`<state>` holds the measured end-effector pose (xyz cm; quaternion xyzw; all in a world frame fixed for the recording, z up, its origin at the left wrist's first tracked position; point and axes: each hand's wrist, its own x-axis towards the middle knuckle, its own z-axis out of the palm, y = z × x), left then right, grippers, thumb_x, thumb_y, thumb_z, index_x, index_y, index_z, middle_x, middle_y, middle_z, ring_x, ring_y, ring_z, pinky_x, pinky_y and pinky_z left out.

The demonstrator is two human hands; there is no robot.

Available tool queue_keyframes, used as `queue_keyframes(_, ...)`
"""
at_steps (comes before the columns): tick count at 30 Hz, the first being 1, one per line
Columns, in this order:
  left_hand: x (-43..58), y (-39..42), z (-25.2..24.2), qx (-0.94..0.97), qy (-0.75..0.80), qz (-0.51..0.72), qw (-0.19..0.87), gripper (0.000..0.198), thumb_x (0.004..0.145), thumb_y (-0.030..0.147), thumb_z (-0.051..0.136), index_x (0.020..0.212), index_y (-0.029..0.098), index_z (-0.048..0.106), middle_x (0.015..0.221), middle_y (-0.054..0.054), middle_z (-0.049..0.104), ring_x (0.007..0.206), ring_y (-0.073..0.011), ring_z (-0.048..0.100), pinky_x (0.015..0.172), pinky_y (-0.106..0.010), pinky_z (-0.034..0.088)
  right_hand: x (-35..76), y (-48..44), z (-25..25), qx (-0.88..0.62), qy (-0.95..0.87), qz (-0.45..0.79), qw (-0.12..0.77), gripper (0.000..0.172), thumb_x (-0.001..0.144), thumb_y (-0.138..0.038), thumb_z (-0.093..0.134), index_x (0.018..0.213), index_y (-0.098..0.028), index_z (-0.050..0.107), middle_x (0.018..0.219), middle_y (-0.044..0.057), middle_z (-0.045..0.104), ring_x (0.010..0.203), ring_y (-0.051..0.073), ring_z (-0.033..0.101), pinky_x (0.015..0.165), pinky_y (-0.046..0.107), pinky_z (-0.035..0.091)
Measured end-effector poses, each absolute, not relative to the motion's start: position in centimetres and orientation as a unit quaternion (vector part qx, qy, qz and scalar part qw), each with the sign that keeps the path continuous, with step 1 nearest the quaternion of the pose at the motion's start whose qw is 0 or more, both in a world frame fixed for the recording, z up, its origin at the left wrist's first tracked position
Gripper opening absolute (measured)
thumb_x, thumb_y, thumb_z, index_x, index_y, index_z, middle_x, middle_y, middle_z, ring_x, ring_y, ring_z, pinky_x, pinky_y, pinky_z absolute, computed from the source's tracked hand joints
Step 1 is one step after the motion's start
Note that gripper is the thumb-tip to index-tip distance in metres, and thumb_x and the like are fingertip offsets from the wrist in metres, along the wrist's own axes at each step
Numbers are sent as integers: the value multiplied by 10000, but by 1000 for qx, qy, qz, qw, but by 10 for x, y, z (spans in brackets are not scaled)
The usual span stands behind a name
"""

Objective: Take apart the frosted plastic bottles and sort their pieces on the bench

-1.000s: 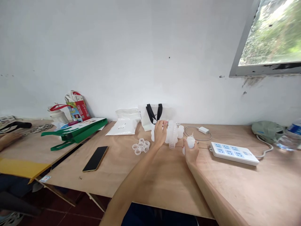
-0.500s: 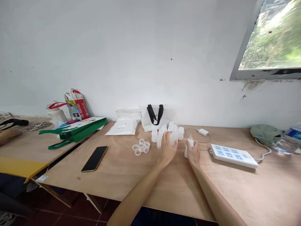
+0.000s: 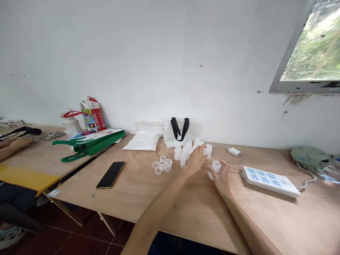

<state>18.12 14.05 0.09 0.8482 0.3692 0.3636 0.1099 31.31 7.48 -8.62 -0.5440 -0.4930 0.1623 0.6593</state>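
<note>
My left hand [image 3: 196, 160] reaches over a cluster of translucent plastic bottles [image 3: 186, 150], with its extended fingers against the bottles at the back. My right hand [image 3: 220, 175] grips a small white plastic bottle [image 3: 216, 168] just right of that cluster, and its palm hides the bottle's lower part. Several translucent plastic rings [image 3: 162, 165] lie in a small heap left of the bottles. They stand on a plywood table [image 3: 207, 209].
A white bag with black handles [image 3: 176, 132] and a white packet [image 3: 141, 142] stand behind the bottles. A black phone [image 3: 110, 175] lies left, a white power strip [image 3: 270, 181] right. A co-worker's hand [image 3: 17, 143] rests on the adjoining table.
My left hand has moved forward, from in front of the bottles to over them. My right hand still has the white bottle. The whole view has shifted slightly as my head turned.
</note>
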Motion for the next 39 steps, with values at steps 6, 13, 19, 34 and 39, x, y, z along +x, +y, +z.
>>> queue_keyframes(6, 180, 136, -8, 814, 361, 410, 199, 367, 945, 203, 540, 1298, 246, 454, 1260, -99, 602, 1113, -262, 612, 930, -398, 504, 324, 64, -82, -486, -472, 254, 691, 714, 758, -609, 721, 1294, -268, 394, 1305, 103, 569, 1164, 255, 590, 960, 417, 495)
queue_keyframes(13, 187, 135, -15, 748, 351, 482, 292, 396, 946, 165, 500, 1322, 258, 415, 1369, -88, 551, 1230, -252, 545, 1055, -437, 427, 381, 128, -61, -556, -459, 112, 684, 466, 962, -594, 395, 1285, -261, 435, 1104, 62, 643, 1037, 223, 631, 902, 419, 506)
queue_keyframes(19, 198, 136, -34, 694, 369, 529, 320, 366, 922, 227, 538, 1277, 240, 451, 1206, -97, 625, 1084, -268, 599, 932, -433, 492, 432, 218, -55, -669, -650, 18, 361, 438, 945, -328, 355, 1348, -196, 468, 1226, 142, 630, 1064, 267, 634, 949, 448, 480)
queue_keyframes(34, 202, 150, -67, 663, 362, 549, 359, 316, 894, 382, 590, 1178, 275, 503, 901, -47, 637, 771, -223, 601, 723, -381, 545, 413, 332, -54, -644, -764, -1, 25, 691, 825, -292, 600, 1486, -293, 399, 1579, 108, 371, 1364, 340, 429, 960, 473, 460)
queue_keyframes(39, 200, 151, -70, 666, 354, 550, 360, 367, 852, 355, 630, 1200, 318, 521, 972, -42, 677, 809, -240, 629, 756, -390, 560, 408, 340, -55, -666, -745, 3, 39, 422, 869, -235, 548, 1290, -210, 564, 1318, 159, 604, 1191, 297, 574, 896, 405, 465)
